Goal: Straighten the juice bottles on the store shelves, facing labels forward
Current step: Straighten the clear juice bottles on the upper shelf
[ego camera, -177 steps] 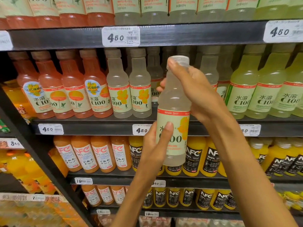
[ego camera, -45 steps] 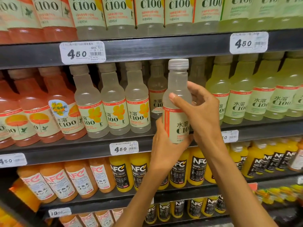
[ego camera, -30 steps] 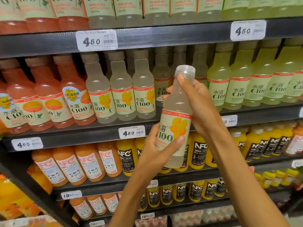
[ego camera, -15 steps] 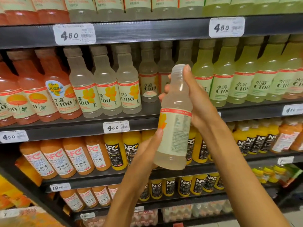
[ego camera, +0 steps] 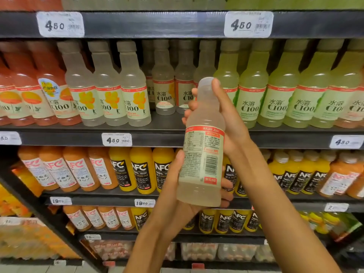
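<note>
A store aisle is seen from head height, filled by dark metal shelves (ego camera: 167, 138) with white price tags (ego camera: 116, 139) clipped to their front edges. On the middle shelf, red-orange juice bottles (ego camera: 49, 89) are lined up at the left, cloudy pale bottles with yellow fruit labels (ego camera: 107, 89) stand in the centre, and green-yellow bottles marked C100 (ego camera: 281, 91) fill the right. A gap is left at the front of the shelf between the pale and green rows, with two pale bottles (ego camera: 164, 87) set further back. On the shelf below, orange and yellow NFC juice bottles (ego camera: 141, 170) are ranged. In front of the shelves, a cloudy pale plastic juice bottle with a white cap (ego camera: 202, 146) is held in the air, slightly tilted, its back label with small print and barcode turned toward the viewer. Its base is cupped and gripped by the left hand (ego camera: 177, 196), thumb along the label; its neck and shoulder are gripped by the right hand (ego camera: 226, 119), a finger resting beside the cap. The top shelf's bottles are cut off by the frame, the lowest packages are blurred, and the small print cannot be read.
</note>
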A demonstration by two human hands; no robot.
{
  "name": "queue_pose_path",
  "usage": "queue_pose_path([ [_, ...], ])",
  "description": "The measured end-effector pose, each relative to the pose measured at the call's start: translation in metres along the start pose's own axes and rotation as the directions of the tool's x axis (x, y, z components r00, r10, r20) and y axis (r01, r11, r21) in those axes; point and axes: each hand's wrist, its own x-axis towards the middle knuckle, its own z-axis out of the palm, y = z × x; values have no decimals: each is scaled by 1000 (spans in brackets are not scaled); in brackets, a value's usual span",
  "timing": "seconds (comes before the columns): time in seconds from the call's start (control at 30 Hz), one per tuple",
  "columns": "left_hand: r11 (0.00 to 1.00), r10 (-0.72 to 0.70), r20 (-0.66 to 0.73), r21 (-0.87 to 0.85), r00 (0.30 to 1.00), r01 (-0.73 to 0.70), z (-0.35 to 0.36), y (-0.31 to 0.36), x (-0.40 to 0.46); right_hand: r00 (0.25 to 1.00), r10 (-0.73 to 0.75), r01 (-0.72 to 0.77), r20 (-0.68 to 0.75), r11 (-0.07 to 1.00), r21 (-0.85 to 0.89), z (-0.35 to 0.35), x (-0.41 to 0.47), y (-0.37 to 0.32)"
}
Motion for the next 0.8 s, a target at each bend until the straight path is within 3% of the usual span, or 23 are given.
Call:
queue_pose_path([
  [0.13, 920, 132, -234, 391, 963, -31, 1, 4, -1, 995, -86, 70, -58, 969, -235, -4, -8, -9],
  [0.27, 878, 164, -275, 478, 947, -14, 9, 6, 1, 973, -163, 76, -162, 894, -442, 1, -9, -10],
  [0.33, 913, 109, -269, 407, 957, 11, 10, 8, 1, 971, -142, 38, -191, 886, -462, 0, -6, -10],
  [0.4, 974, 37, -180, 226, 983, 5, 11, 15, -1, 976, -82, -13, -202, 904, -427, -3, -2, -11],
  [0.53, 984, -8, 1, -176, 1000, 8, 15, 25, -4, 973, 168, -175, -157, 984, -34, -9, 6, -2],
  [0.63, 961, 12, 44, -278, 999, 1, 14, 27, -5, 945, 272, -260, -180, 962, 88, -13, 12, 10],
  [0.73, 941, 21, 60, -337, 998, 0, 8, 27, -5, 919, 323, -326, -223, 945, 29, -12, 15, 14],
  [0.8, 947, 14, 65, -321, 998, 7, 2, 26, -3, 926, 273, -277, -259, 961, 22, -7, 16, 12],
])
